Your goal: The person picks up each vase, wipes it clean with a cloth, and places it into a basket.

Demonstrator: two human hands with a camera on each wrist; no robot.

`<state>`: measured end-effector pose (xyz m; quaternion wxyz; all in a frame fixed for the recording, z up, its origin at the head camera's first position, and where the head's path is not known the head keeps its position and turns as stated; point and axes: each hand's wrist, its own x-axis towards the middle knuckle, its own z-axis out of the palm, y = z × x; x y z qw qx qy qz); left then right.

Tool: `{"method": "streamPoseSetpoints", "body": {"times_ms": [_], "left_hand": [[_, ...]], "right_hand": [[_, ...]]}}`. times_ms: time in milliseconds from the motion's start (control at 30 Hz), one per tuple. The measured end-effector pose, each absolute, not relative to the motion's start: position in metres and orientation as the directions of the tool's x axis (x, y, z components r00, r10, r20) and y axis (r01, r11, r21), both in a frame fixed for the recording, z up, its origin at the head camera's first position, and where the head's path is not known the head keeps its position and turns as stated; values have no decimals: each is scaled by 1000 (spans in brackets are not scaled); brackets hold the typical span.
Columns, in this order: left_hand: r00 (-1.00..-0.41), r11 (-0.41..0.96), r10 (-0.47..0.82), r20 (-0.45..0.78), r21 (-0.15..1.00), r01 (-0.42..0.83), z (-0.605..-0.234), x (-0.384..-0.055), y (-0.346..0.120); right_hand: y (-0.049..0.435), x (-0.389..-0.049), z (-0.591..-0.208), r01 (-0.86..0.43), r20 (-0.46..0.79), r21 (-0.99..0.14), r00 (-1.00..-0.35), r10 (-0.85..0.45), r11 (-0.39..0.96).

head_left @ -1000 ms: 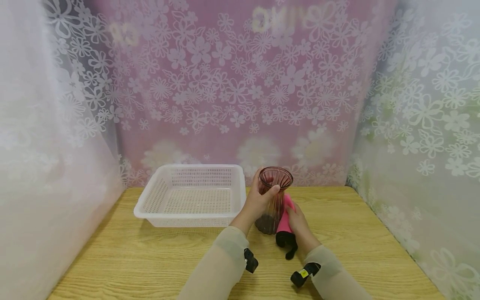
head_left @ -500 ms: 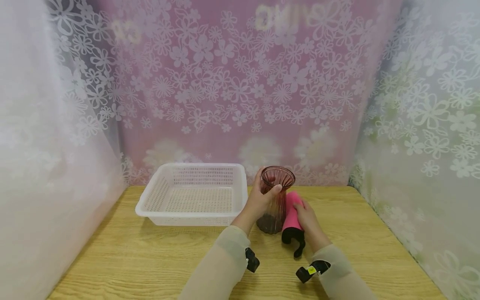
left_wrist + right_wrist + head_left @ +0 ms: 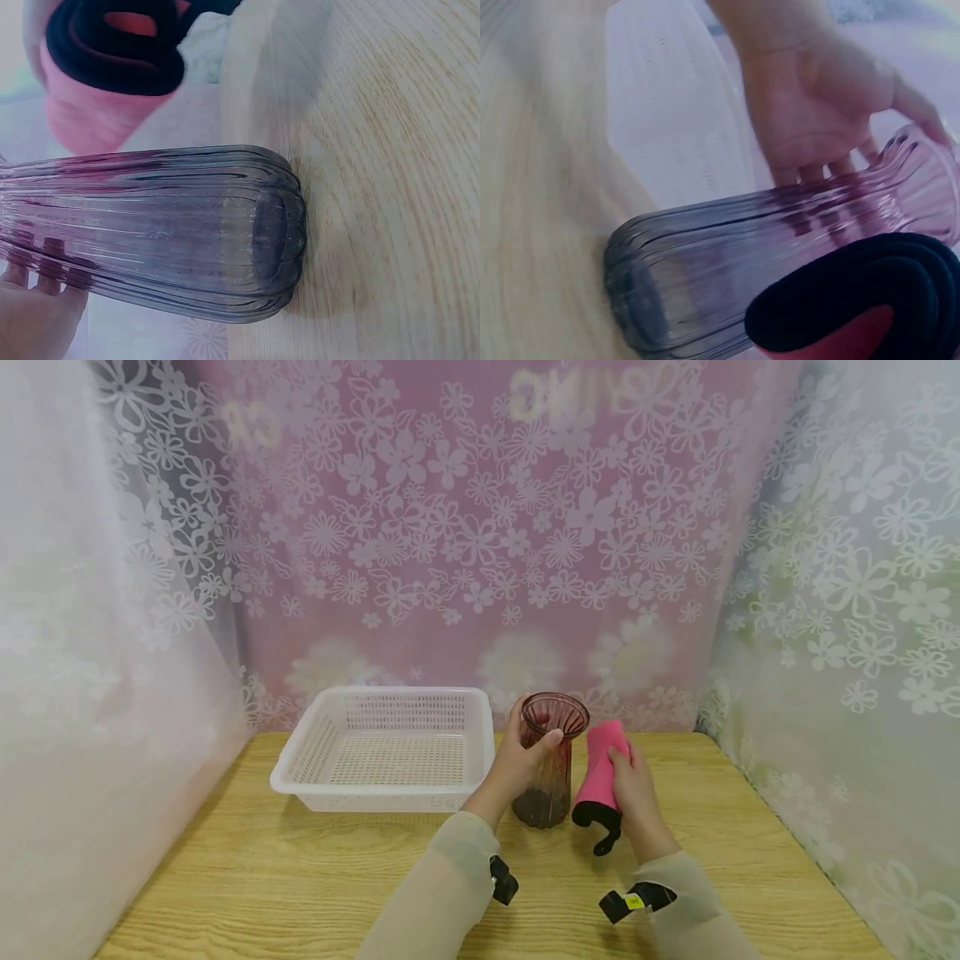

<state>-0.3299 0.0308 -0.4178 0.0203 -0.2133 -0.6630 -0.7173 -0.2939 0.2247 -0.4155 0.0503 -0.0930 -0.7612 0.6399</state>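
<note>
A ribbed glass vase (image 3: 551,777), purple-pink at the flared rim and greyer toward its base, stands upright on the wooden table. My left hand (image 3: 522,753) grips it just under the rim, thumb in front and fingers round the far side, seen through the glass in the right wrist view. To the right of the vase, my right hand (image 3: 634,781) holds a folded pink cloth (image 3: 600,764) with a thick black lower end (image 3: 597,814). A gap shows between cloth and vase. In the left wrist view the black end (image 3: 120,49) shows several folded layers, one tip hanging loose.
A white perforated plastic basket (image 3: 397,797) sits on the table (image 3: 300,885) left of the vase. Flowered translucent curtains (image 3: 480,527) hang behind the table and along both sides. Black straps with small devices (image 3: 504,881) are on both wrists.
My right hand has drawn the pink cloth to the right and upward, away from the vase's side. The left hand keeps its hold, and the vase stays nearly in place.
</note>
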Motion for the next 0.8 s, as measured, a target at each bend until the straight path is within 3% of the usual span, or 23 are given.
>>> {"method": "streamPoseSetpoints", "body": {"times_ms": [367,800], "left_hand": [[-905,-122,273,326,945,304,-413,-326,29],[-912,-87,252,323,947,311,-416,-329,30]], "right_hand": [[209,-282,-402,-171,210,-974,-926,314,147],[166,-258,-395,-519,569,-823,-748,341,232]]}}
